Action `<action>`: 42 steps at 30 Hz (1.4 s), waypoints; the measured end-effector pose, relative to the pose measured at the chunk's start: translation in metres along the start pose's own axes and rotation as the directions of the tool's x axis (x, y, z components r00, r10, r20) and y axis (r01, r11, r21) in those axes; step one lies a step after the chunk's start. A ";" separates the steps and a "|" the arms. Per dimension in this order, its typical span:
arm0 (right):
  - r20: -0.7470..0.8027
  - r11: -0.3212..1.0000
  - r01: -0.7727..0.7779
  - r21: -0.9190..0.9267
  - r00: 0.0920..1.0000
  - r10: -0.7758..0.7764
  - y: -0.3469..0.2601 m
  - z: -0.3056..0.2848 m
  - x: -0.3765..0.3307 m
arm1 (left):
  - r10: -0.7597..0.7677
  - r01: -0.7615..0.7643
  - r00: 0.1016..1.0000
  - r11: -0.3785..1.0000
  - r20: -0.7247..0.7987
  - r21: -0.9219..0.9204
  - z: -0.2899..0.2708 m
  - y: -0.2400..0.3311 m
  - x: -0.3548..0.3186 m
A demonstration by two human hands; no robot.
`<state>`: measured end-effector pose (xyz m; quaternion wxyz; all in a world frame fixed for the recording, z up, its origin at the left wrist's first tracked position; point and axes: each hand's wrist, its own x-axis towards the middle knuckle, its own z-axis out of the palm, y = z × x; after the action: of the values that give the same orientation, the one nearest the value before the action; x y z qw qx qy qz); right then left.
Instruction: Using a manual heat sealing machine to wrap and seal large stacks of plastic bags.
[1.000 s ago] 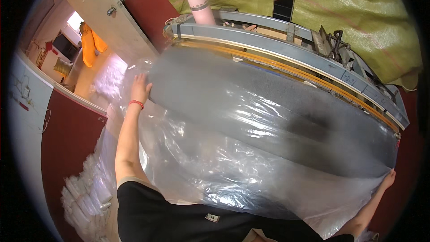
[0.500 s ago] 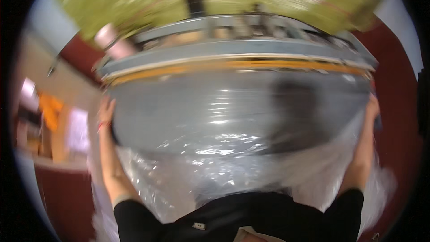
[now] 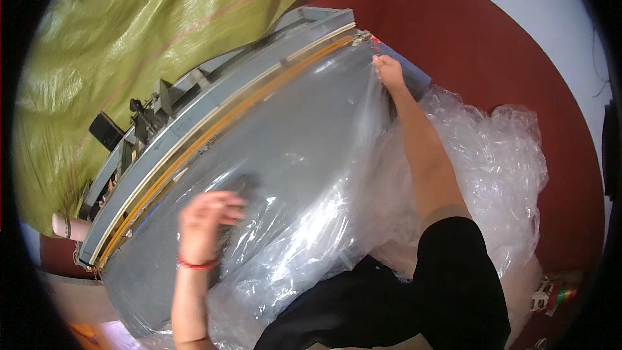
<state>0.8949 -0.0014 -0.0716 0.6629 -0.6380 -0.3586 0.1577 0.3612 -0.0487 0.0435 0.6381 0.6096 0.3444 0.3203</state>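
Here we see the clear plastic sheet (image 3: 304,175) spread over the grey machine table (image 3: 149,266), its long axis along the sealing bar (image 3: 220,123); the right hand (image 3: 389,71) pinches the far corner — the left hand (image 3: 204,217), blurred, seemingly lies open on it.

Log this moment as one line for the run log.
left hand: flat on clear plastic sheet | right hand: pinching sheet edge at far corner | sheet: over grey machine table
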 end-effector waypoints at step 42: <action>-0.115 0.943 0.206 -0.263 0.963 -0.243 -0.011 0.018 -0.017 | 0.059 -0.128 0.972 0.944 0.229 0.303 0.232 -0.067 0.135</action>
<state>0.8685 -0.0010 -0.0667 0.6159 -0.6806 -0.3967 -0.0123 0.6282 -0.0690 -0.0255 0.5502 0.7507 0.2900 0.2228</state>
